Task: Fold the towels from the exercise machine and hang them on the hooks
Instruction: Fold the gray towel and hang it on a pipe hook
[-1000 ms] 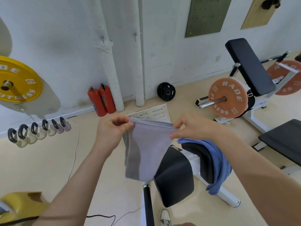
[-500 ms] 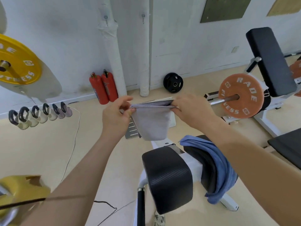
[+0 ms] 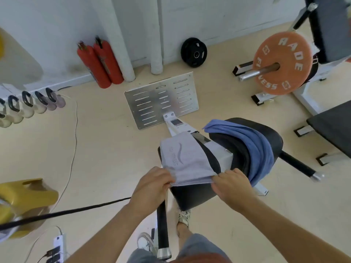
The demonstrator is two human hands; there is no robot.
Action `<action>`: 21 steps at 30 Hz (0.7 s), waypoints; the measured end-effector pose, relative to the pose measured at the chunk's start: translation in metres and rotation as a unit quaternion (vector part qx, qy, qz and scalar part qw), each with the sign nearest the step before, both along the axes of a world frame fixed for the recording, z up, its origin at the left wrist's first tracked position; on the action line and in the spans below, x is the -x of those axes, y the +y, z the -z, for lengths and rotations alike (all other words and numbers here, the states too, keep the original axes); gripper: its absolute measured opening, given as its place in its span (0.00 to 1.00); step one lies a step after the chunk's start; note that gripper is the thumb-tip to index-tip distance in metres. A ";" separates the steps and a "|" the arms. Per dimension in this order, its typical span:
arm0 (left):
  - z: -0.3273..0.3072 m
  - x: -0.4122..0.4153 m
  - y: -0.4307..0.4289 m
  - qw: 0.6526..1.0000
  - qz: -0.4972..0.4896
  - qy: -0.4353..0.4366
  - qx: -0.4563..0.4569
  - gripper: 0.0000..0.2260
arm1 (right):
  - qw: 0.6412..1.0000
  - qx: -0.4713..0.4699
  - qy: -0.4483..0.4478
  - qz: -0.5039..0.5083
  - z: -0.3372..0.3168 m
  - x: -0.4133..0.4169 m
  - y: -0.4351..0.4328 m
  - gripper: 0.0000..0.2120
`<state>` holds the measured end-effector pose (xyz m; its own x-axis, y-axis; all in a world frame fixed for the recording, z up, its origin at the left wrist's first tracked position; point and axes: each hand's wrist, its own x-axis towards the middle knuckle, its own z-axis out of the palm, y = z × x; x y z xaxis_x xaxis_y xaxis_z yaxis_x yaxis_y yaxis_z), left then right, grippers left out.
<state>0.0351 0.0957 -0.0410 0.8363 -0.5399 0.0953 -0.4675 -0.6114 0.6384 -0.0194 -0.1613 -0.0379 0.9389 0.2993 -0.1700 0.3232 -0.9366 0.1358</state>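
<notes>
Closest in, grey shorts (image 3: pixel 199 245) and two pale shoes (image 3: pixel 183 217) are seen on the floor. A black handle bar (image 3: pixel 163 224) of the exercise machine (image 3: pixel 221 155) runs up between them, its silver cap nearest. At the lower left a black cable (image 3: pixel 66 211) is stretched across the view above a white power strip (image 3: pixel 58 242), and a yellow object (image 3: pixel 26 194) is cut off by the left edge.

Just beyond the bar, the folded grey towel (image 3: pixel 182 156) is laid on the machine's near black pad (image 3: pixel 191 198). Its layered near edge is held at both corners. The left hand (image 3: pixel 152 186) is curled round the left corner, and the right hand (image 3: pixel 231 186) pinches the right corner. The hands are kept apart, with the towel's edge spanning the gap. The towel's far end overhangs the pad's far-left rim.

Immediately to the right, the blue towel (image 3: pixel 252 147) is draped unfolded over the second black pad (image 3: pixel 267 133), one end hanging close to the right hand's knuckles.

A slotted metal foot plate (image 3: pixel 161 99) is fixed at the machine's far end. To the left, a broad stretch of pale floor lies open, crossed only by a thin white cord (image 3: pixel 75 130), with a row of kettlebells (image 3: pixel 28 103) beyond it. To the right, room is narrowed by a black bench (image 3: pixel 332 126) and an orange weight plate (image 3: pixel 281 63) on its bar.

Against the far wall, two red fire extinguishers (image 3: pixel 100 61), two white wrapped pipes (image 3: pixel 123 44) and a black weight plate (image 3: pixel 193 52) are lined up.
</notes>
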 end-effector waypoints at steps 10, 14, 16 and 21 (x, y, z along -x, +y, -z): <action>0.013 0.034 -0.017 0.990 0.120 0.023 -0.073 0.07 | 0.983 0.006 -0.002 0.183 0.029 0.063 -0.001 0.14; 0.028 0.048 -0.034 0.965 0.190 0.052 -0.173 0.06 | 0.969 -0.011 0.094 0.228 0.042 0.089 -0.017 0.34; 0.029 0.052 -0.039 0.962 0.175 0.073 -0.197 0.06 | 0.963 -0.098 0.129 0.214 0.046 0.100 -0.025 0.32; 0.027 0.051 -0.048 0.962 0.165 0.106 -0.190 0.05 | 0.674 -0.473 0.188 0.535 0.032 0.092 -0.026 0.10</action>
<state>-0.0154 0.0477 -0.0681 0.5923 -0.7414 -0.3156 -0.5594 -0.6602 0.5012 -0.1110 -0.1875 -0.0703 0.6471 -0.3741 -0.6644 -0.7613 -0.2701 -0.5894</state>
